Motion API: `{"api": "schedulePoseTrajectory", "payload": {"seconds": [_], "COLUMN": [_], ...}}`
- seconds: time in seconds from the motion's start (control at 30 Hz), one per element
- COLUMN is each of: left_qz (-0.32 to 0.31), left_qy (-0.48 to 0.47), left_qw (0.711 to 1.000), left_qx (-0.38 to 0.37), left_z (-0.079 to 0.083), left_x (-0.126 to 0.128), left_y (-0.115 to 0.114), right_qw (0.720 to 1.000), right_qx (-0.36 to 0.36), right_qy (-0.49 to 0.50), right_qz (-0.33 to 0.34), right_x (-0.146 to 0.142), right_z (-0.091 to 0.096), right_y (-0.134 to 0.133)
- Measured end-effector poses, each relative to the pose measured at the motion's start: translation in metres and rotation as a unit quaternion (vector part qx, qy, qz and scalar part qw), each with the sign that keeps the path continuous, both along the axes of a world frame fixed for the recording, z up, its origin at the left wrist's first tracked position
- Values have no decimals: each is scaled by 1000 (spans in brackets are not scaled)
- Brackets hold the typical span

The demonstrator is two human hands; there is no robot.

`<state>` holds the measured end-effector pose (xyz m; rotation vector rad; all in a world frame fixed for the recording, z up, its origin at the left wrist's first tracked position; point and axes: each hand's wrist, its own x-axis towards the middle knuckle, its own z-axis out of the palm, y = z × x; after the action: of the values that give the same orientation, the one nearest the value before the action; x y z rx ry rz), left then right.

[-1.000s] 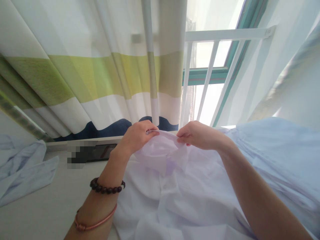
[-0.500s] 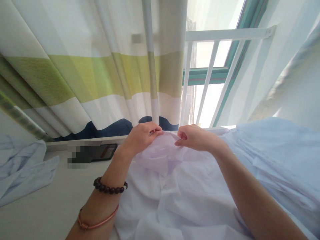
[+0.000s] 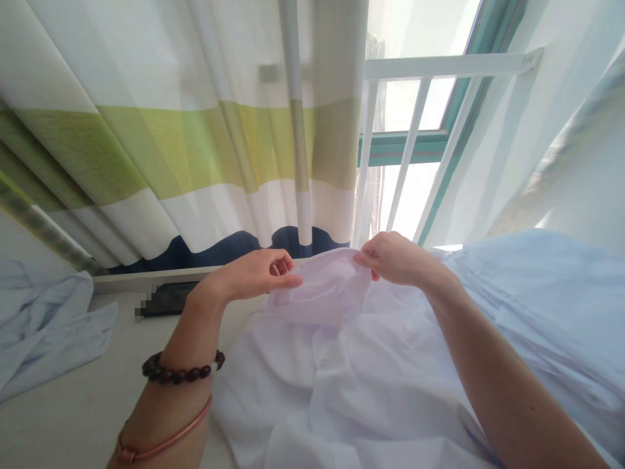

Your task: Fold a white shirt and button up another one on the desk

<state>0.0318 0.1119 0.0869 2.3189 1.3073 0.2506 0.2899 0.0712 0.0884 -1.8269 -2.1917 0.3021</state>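
A white button-up shirt (image 3: 336, 365) lies spread in front of me, its collar at the far end. My right hand (image 3: 393, 257) pinches the right part of the collar (image 3: 325, 286) between thumb and fingers, lifting its edge a little. At the collar's left side, my left hand (image 3: 256, 273) has its thumb on the cloth and its fingers curled at the edge in a loose grip. The shirt's buttoned front shows below the collar; its lower part runs out of view.
A black phone (image 3: 168, 299) lies left of my left hand. Crumpled pale cloth (image 3: 53, 332) rests at far left. Folded light-blue garments (image 3: 547, 293) are piled on the right. Behind hang a green-and-white curtain (image 3: 205, 150) and a white railing (image 3: 449, 65) before a window.
My hands have moved apart along the collar, left hand leftward and right hand slightly right and up. The collar is spread wider, and my left arm covers more of the phone.
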Motion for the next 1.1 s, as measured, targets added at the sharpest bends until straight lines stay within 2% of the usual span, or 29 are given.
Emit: {"api": "schedulePoseTrajectory", "payload": {"seconds": [0.13, 0.2, 0.3, 0.43, 0.5, 0.63, 0.77, 0.97, 1.1], "left_qz": [5, 22, 14, -24, -29, -17, -2, 50, 57], "left_qy": [-4, -13, -35, -71, -89, -112, -83, -33, -13], "left_qw": [998, 995, 993, 992, 991, 991, 995, 991, 988], "left_qx": [62, 98, 116, 102, 96, 78, 60, 118, 146], "left_z": [-4, -6, -8, -10, -11, -10, -9, -11, -10], "left_x": [8, 15, 25, 34, 36, 34, 25, 20, 21], "left_y": [2, 2, 0, -3, -4, -4, 0, 7, 6], "right_qw": [997, 996, 999, 993, 988, 990, 990, 993, 996], "right_qx": [-59, -59, -1, 101, 125, 112, 126, 100, 87], "right_qy": [-39, -59, -27, 53, 69, 77, 68, 51, 24], "right_qz": [5, 14, 28, 36, 54, 40, 12, -34, -27], "right_x": [2, 3, 0, -11, -15, -14, -4, 2, 4], "right_z": [-3, -6, -11, -17, -17, -13, -9, -9, -14], "right_y": [0, -1, -3, -2, -1, 1, 3, 4, 6]}}
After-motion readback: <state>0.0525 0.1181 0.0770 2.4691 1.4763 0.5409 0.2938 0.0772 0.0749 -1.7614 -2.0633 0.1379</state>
